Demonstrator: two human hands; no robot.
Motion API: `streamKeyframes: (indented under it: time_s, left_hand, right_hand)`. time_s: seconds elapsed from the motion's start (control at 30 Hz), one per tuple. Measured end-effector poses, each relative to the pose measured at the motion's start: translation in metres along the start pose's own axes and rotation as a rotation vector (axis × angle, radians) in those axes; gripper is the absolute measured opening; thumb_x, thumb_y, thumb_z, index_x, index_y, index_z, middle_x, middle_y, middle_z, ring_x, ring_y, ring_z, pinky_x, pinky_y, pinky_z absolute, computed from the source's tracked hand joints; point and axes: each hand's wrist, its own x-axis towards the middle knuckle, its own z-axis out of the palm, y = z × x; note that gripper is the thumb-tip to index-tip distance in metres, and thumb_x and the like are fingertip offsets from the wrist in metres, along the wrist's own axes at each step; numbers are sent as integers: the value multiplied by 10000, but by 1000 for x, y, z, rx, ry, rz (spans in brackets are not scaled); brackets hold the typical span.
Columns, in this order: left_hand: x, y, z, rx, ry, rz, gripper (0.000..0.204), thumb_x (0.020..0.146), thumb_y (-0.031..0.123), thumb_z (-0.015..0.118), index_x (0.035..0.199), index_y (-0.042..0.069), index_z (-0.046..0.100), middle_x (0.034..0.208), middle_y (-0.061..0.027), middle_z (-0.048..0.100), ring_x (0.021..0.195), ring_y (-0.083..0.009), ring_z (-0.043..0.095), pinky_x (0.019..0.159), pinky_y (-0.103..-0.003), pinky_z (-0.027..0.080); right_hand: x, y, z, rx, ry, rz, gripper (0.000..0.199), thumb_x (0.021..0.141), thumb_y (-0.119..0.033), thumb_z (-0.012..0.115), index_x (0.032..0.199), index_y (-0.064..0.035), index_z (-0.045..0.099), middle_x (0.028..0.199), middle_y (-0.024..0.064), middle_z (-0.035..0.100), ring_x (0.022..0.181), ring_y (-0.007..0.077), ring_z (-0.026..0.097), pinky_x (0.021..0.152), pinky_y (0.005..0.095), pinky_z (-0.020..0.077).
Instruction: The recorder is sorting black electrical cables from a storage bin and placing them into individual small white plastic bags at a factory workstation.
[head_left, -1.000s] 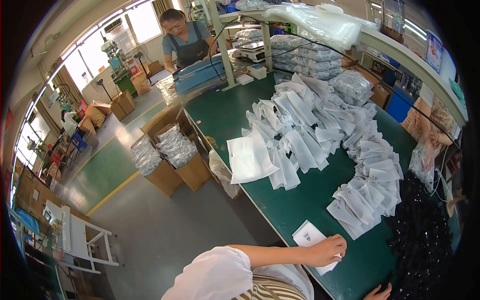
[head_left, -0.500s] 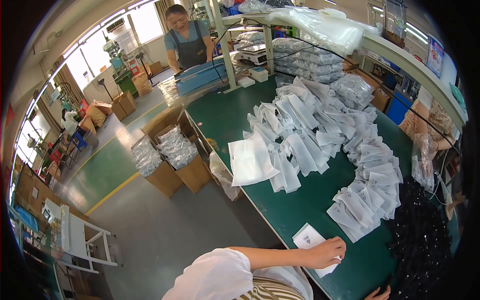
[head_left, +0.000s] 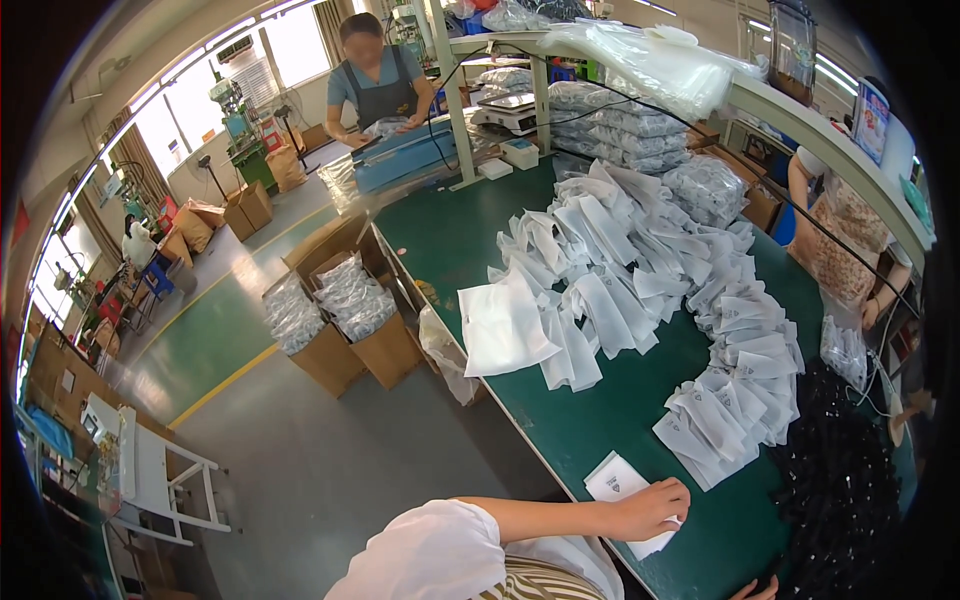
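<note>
Near the table's front left edge lies a small stack of flat white pouches (head_left: 612, 478) with a small dark printed mark. My left hand (head_left: 650, 510) rests over the stack's right part, its fingers curled and pinching at a white edge. At the bottom edge of the picture, only the fingers of my right hand (head_left: 757, 590) show; they are slightly apart, with nothing visible in them. Close by on the right spreads a heap of small black pieces (head_left: 835, 490). Beyond my left hand, a long curving row of overlapping white pouches (head_left: 730, 410) lies on the green table (head_left: 560, 430).
Farther off is a larger pile of white pouches (head_left: 600, 220), with a flat white sheet (head_left: 505, 325) at its left. A shelf (head_left: 780, 110) spans the far side. Cartons of bagged goods (head_left: 350, 320) stand left on the floor. One co-worker (head_left: 380, 90) stands behind a blue machine (head_left: 400, 160), another (head_left: 845, 230) at right.
My hands stay almost in place. The far co-worker's hands have come up with a clear bag above the blue machine. The co-worker at right has shifted, and the plastic bag there hangs lower.
</note>
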Motion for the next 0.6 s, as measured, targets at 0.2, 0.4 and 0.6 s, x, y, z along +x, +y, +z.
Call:
streamKeyframes:
  time_s: [0.2, 0.4, 0.6]
  left_hand:
    - [0, -1, 2, 4, 23, 12, 133, 815, 56, 667, 871, 39, 547, 1037, -102, 495, 1080, -300, 453, 939, -394, 398]
    - [0, -2, 0, 11, -16, 2, 117, 832, 65, 655, 898, 43, 561, 1078, -112, 503, 1106, -308, 450, 954, -402, 396]
    - [0, -1, 2, 9, 40, 35, 135, 808, 43, 668, 858, 32, 543, 1019, -97, 490, 1057, -301, 455, 928, -390, 401]
  right_hand:
    - [0, 0, 0, 6, 20, -25, 380, 923, -361, 554, 1173, -75, 549, 992, 194, 598, 846, 401, 597, 675, 477, 504]
    - [0, 1, 1, -3, 4, -8, 382, 924, -371, 549, 1168, -76, 550, 998, 197, 599, 850, 401, 598, 673, 475, 505]
    - [0, 0, 1, -8, 22, -13, 385, 923, -381, 548, 1155, -74, 553, 986, 200, 600, 844, 403, 597, 672, 475, 503]
